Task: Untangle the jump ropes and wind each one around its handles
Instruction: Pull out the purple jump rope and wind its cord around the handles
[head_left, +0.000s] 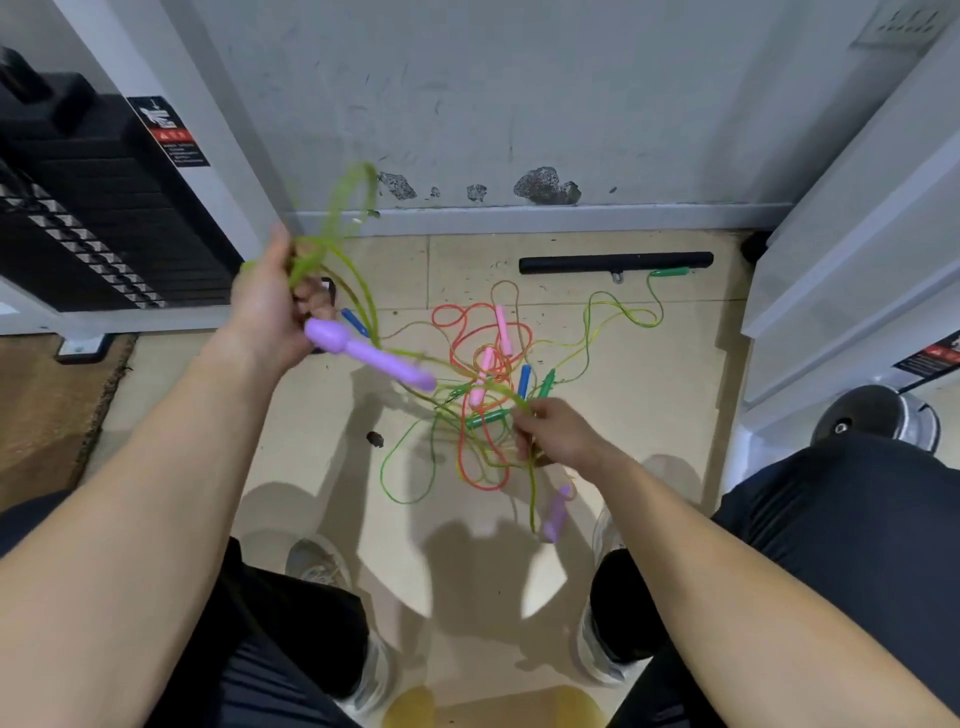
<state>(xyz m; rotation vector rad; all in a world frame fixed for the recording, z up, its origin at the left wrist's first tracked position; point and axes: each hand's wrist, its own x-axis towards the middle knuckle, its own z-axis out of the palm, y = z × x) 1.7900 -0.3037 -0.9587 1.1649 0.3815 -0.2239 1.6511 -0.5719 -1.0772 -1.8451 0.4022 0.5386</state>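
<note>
Lilac and lime take the upper left of the head view. The left hand (270, 306) is raised, its fingers (317, 301) curled round a lilac plastic jump-rope handle (371, 358) and several blurred loops of lime-green plastic cord (332, 221). The cord runs down and right to the right hand (558, 434), whose fingers pinch it just above the heap. Below that hand hangs a second lilac handle (556, 512), clear of the beige tiled floor (322, 452).

The other ropes lie in a tangled heap (483, 395) on the floor between the two hands and the wall: an orange cord (457, 322) with pink handles (501, 322), and thinner green and yellow cords with blue handles (523, 379) and green handles (545, 383). One green handle lies well apart, beside a black bar (615, 262).

The lime cord seems almost free, but it crosses the heap. A hard pull could cinch a loop of the orange or green cord around it and drag the whole heap up. The swinging handle might hook another strand. The loose loops in the left hand could also slide off while winding.

No box, bag or bin is in view to hold the wound ropes.
</note>
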